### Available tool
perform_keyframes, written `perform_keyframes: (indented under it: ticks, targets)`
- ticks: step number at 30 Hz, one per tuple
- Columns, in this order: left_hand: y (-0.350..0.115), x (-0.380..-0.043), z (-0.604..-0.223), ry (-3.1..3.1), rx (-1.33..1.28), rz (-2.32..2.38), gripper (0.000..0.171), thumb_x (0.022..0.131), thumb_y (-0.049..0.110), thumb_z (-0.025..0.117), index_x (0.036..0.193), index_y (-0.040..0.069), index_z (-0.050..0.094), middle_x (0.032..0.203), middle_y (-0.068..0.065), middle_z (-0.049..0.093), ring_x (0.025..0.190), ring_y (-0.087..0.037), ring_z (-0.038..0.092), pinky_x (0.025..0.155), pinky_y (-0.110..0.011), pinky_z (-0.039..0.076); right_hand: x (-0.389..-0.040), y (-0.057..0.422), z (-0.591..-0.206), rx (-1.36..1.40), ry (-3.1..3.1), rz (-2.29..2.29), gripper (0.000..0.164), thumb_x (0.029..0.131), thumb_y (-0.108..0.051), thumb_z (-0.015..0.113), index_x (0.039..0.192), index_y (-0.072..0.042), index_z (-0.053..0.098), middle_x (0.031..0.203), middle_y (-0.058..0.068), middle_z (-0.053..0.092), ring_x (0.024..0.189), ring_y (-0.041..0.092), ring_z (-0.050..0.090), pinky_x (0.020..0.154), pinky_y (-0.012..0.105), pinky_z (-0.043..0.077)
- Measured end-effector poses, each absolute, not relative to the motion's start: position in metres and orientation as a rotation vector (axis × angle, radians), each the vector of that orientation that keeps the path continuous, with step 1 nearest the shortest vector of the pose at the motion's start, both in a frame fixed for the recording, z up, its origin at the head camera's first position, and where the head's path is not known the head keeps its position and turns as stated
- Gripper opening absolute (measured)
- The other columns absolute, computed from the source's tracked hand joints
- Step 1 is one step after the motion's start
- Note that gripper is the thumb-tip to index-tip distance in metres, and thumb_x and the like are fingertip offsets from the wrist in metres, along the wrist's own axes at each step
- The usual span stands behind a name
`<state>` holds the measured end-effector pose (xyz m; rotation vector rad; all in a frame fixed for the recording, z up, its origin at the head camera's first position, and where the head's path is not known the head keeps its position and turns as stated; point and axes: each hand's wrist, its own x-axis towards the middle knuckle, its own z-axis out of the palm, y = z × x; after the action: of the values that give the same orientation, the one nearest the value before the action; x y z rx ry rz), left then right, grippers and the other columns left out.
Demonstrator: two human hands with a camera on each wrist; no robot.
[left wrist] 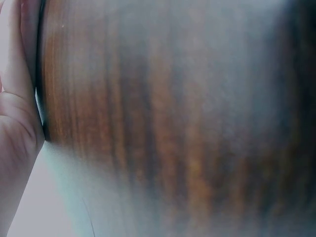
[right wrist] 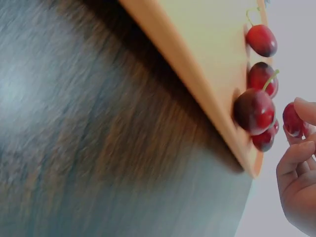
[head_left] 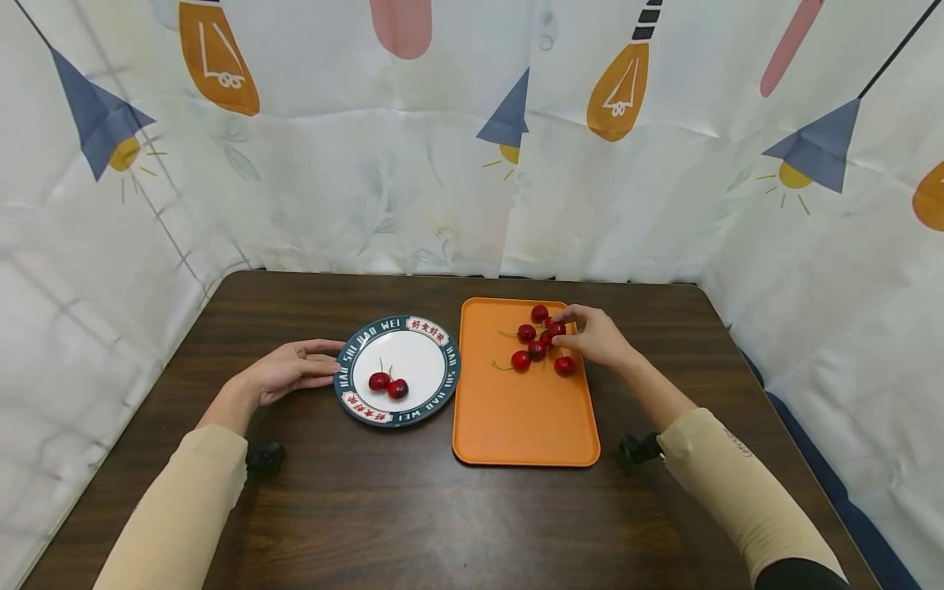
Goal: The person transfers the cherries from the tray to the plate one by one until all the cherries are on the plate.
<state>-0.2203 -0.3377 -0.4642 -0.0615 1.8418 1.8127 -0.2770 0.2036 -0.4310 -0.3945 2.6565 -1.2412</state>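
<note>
My left hand (head_left: 298, 369) has its fingers extended against the left rim of a round plate (head_left: 448, 373) with a dark patterned border. Two red cherries (head_left: 397, 388) lie on the plate's white middle. In the left wrist view only the edge of the left hand (left wrist: 17, 94) shows. Over the upper right of an orange tray (head_left: 527, 422), my right hand (head_left: 596, 334) pinches a cherry (right wrist: 293, 119) between thumb and fingers. Several other cherries (head_left: 520, 360) are grouped on the tray below and beside that hand, some with green stems.
The plate and tray stand side by side, nearly touching, on a dark wooden table (head_left: 354, 500). A white patterned curtain (head_left: 413, 188) hangs behind the table and along its sides.
</note>
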Motion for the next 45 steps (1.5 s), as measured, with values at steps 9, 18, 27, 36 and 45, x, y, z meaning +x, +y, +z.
perform_keyframes:
  ticks: [9, 18, 27, 36, 45]
  targets:
    - [-0.337, -0.219, -0.464, 1.838, -0.061, 1.816, 0.071, 0.1, 0.007, 0.067, 0.159, -0.002, 0.028, 0.126, -0.014, 0.069, 0.111, -0.021, 0.069, 0.098, -0.038, 0.054, -0.274, 0.185, -0.422, -0.392, 2.593, -1.296, 0.036, 0.093, -0.016, 0.079, 0.127, -0.008, 0.068, 0.128, 0.013, 0.062, 0.082, 0.032, 0.057, 0.064, 0.03, 0.049]
    - [-0.337, -0.219, -0.463, 1.846, -0.059, 1.808, 0.07, 0.101, 0.006, 0.066, 0.159, -0.002, 0.028, 0.125, -0.014, 0.07, 0.111, -0.02, 0.069, 0.098, -0.037, 0.054, -0.27, 0.168, -0.421, -0.459, 2.559, -1.326, 0.036, 0.091, -0.016, 0.08, 0.125, -0.008, 0.068, 0.128, 0.012, 0.064, 0.103, 0.031, 0.061, 0.08, 0.036, 0.054]
    - [-0.338, -0.22, -0.465, 1.841, -0.053, 1.812, 0.069, 0.101, 0.006, 0.065, 0.159, -0.002, 0.028, 0.127, -0.014, 0.069, 0.112, -0.02, 0.069, 0.098, -0.038, 0.054, -0.268, 0.154, -0.422, -0.527, 2.495, -1.348, 0.039, 0.091, -0.017, 0.08, 0.128, -0.008, 0.069, 0.123, 0.009, 0.066, 0.094, 0.032, 0.062, 0.077, 0.037, 0.055]
    - [-0.338, -0.224, -0.467, 1.816, -0.037, 1.834, 0.068, 0.102, 0.003, 0.064, 0.158, -0.005, 0.027, 0.126, -0.014, 0.068, 0.112, -0.019, 0.068, 0.099, -0.04, 0.054, -0.263, 0.133, -0.422, -0.544, 2.49, -1.333, 0.038, 0.088, -0.022, 0.084, 0.123, -0.013, 0.072, 0.119, 0.006, 0.067, 0.1, 0.027, 0.062, 0.08, 0.034, 0.059]
    - [-0.338, -0.223, -0.466, 1.823, -0.042, 1.822, 0.069, 0.102, 0.004, 0.064, 0.159, -0.004, 0.026, 0.127, -0.015, 0.068, 0.112, -0.019, 0.068, 0.099, -0.039, 0.054, -0.259, 0.109, -0.429, -0.61, 2.432, -1.309, 0.033, 0.087, -0.016, 0.085, 0.117, -0.012, 0.073, 0.118, 0.004, 0.068, 0.082, 0.029, 0.06, 0.067, 0.031, 0.055]
